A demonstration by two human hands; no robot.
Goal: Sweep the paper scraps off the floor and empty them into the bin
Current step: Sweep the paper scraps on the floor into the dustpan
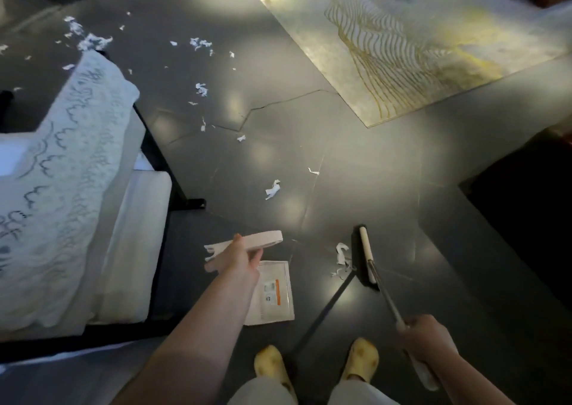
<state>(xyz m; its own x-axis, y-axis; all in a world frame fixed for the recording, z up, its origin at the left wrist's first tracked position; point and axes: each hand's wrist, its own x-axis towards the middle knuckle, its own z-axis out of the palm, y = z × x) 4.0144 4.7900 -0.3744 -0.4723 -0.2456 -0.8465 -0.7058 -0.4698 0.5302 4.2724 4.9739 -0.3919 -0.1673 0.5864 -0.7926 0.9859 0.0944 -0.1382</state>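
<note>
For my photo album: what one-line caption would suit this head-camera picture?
Left hand holds the dustpan, right hand the broom, paper scraps strewn ahead.

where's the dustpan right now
In the head view the dustpan sits flat on the dark floor at lower centre, under the left hand, left of the broom head and ahead of the yellow slippers.

The left hand [240,254] is gripping the dustpan handle [263,240], the white dustpan [272,293] lying on the dark floor [356,163] just below that grip. The right hand [425,339] is clutching the broom pole [385,296]; beyond its grip the broom head [366,254] is touching paper scraps [341,257], others lying scattered farther off.
</note>
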